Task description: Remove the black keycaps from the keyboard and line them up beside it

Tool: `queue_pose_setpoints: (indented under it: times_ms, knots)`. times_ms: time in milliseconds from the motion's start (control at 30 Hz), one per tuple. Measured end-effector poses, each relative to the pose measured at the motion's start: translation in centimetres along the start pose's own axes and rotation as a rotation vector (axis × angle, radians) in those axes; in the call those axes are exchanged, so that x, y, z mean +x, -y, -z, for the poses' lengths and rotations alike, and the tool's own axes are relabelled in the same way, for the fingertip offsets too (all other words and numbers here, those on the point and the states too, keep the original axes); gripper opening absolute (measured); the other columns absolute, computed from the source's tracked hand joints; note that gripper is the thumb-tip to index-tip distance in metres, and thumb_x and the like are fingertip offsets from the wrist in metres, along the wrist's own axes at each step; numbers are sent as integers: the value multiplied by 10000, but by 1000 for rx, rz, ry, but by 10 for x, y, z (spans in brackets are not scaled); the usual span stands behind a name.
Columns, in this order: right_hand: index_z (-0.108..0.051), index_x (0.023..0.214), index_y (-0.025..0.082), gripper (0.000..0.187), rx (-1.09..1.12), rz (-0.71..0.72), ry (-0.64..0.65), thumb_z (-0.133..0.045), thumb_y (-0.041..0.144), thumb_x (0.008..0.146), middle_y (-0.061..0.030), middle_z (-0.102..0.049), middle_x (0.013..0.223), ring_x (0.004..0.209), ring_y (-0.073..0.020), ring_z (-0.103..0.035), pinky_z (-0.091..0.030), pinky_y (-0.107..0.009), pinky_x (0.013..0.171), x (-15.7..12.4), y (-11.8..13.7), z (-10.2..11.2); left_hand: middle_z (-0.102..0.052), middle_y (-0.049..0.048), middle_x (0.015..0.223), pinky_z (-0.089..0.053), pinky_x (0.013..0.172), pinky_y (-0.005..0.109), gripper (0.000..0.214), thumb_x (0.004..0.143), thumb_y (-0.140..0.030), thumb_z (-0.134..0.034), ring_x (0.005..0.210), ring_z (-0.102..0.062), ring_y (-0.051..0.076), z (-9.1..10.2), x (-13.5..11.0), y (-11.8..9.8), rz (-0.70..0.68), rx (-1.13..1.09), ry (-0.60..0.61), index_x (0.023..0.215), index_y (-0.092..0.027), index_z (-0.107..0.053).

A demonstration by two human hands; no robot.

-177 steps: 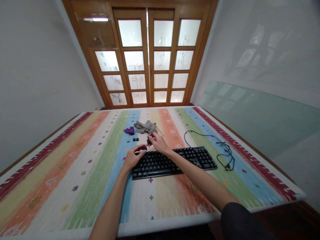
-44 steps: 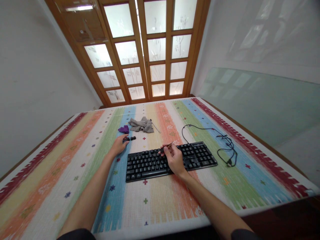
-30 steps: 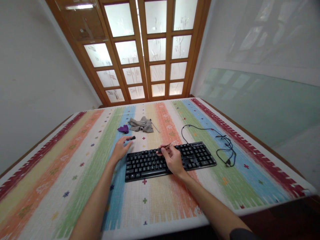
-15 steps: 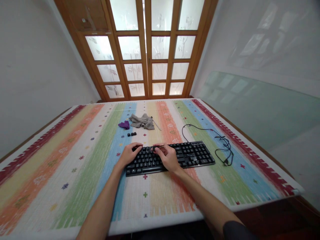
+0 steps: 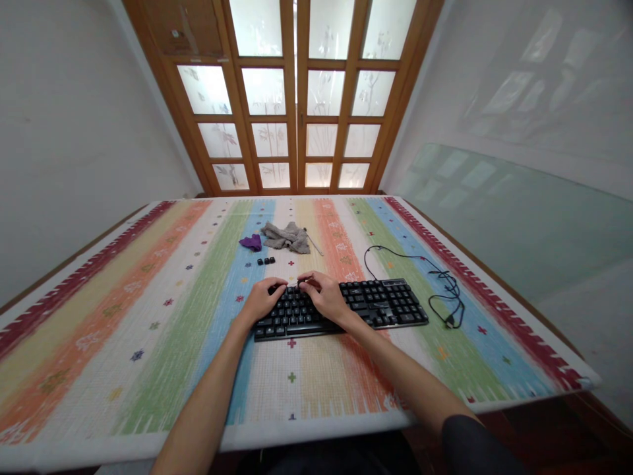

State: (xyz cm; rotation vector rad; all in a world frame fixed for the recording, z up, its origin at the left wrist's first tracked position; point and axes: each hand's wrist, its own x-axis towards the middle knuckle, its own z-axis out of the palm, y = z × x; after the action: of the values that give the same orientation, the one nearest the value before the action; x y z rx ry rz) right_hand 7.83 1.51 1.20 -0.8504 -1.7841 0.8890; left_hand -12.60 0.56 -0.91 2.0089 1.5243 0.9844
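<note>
A black keyboard (image 5: 376,303) lies slightly angled on the table in front of me. My left hand (image 5: 262,298) is curled over its rear left part, thumb and fingers gripping near the back edge. Just to the right, my right hand (image 5: 324,294) is above the upper key rows, its fingers pinched on a small dark tool with thin wire, which looks like a keycap puller (image 5: 302,282). The fingers hide most of this tool and the keys under it. Behind the keyboard sit three loose black keycaps (image 5: 266,261) in a short row.
A crumpled grey cloth (image 5: 285,237) with a thin rod beside it lies farther back, next to a small purple cloth (image 5: 251,243). The keyboard's black cable (image 5: 448,284) is bunched at the right. A striped tablecloth (image 5: 163,369) covers the table.
My right hand has shifted slightly left and toward the back of the keyboard, closer to my left hand. The whole view has moved a little.
</note>
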Motion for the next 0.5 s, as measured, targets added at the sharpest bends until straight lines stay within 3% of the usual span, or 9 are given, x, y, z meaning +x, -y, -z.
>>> queue_pose_setpoints:
  times_ms: [200, 367, 500]
  knots:
    - [-653, 909, 173, 56, -112, 75, 29, -616, 192, 870, -61, -710, 850, 767, -183, -667, -514, -300, 726, 3, 0, -9, -751, 70, 975, -507, 906, 372, 247, 884, -320, -520, 918, -682, 226, -1, 0, 1, -34, 0, 3, 923, -189, -725]
    - [-620, 854, 182, 46, -328, 195, 127, -595, 150, 877, -66, -684, 845, 783, -190, -624, -469, -290, 727, 4, 4, -18, -753, 61, 986, -514, 898, 358, 247, 883, -333, -526, 919, -684, 222, -1, 1, 3, -50, -13, -4, 937, -200, -727]
    - [-593, 853, 181, 57, -428, 197, 162, -574, 139, 886, -70, -670, 840, 791, -193, -610, -449, -279, 711, 8, 6, -21, -753, 64, 988, -509, 917, 362, 270, 887, -358, -521, 923, -682, 226, -1, 1, 2, -50, -10, -10, 942, -197, -730]
